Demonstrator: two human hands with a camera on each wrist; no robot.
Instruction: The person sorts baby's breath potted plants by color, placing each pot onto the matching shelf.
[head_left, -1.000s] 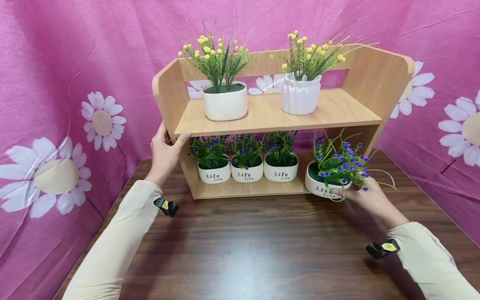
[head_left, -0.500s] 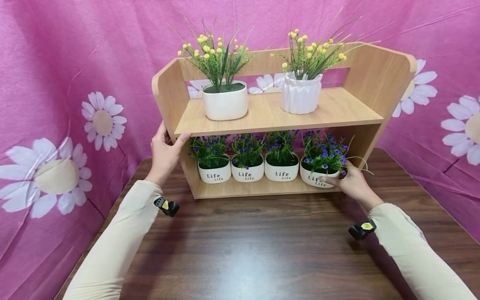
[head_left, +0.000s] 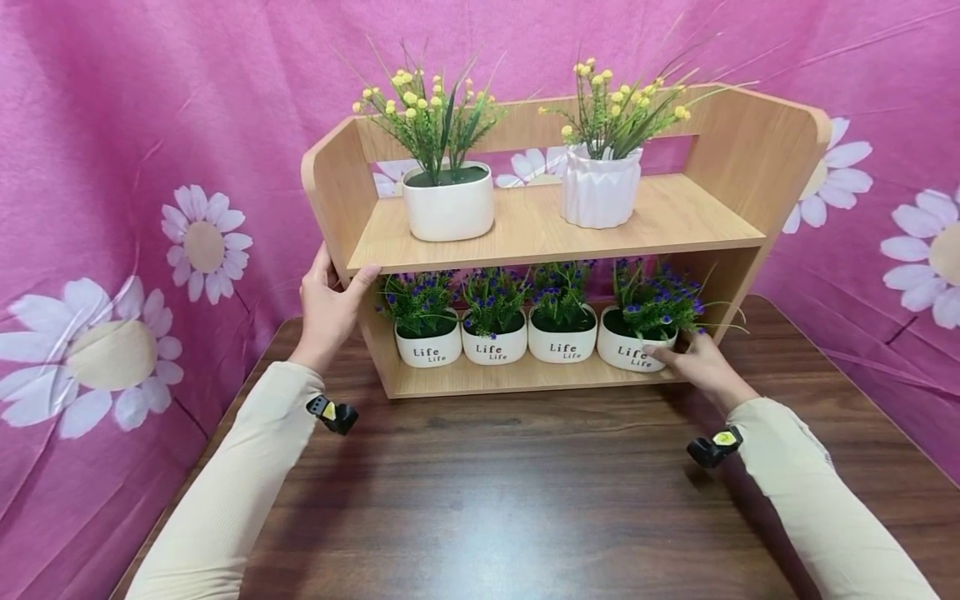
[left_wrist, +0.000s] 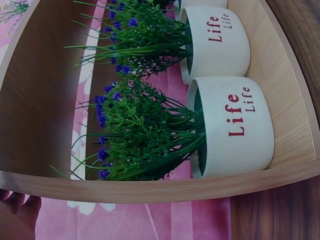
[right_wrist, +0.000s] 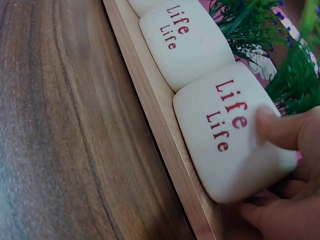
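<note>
A two-tier wooden shelf (head_left: 525, 225) stands on the table. My left hand (head_left: 330, 312) grips its left side panel, thumb at the front edge. In the left wrist view, only some fingers (left_wrist: 20, 212) show behind that panel. My right hand (head_left: 708, 367) holds the rightmost potted plant (head_left: 626, 343), a white "Life" pot with purple flowers, on the lower tier. The right wrist view shows the thumb (right_wrist: 285, 129) on the pot's front and the other fingers around its outer side, partly hidden. Beside it, several matching potted plants (head_left: 562, 337) line up.
On the upper tier are a smooth white pot (head_left: 450, 208) and a ribbed white pot (head_left: 600, 196), both with yellow flowers. The dark wooden table (head_left: 480, 483) extends in front. A pink daisy-print cloth (head_left: 247, 92) hangs behind and at the sides.
My right hand has moved the potted plant left and inward, from the shelf's front right edge onto the lower tier at the row's right end. My left hand has stayed in place.
</note>
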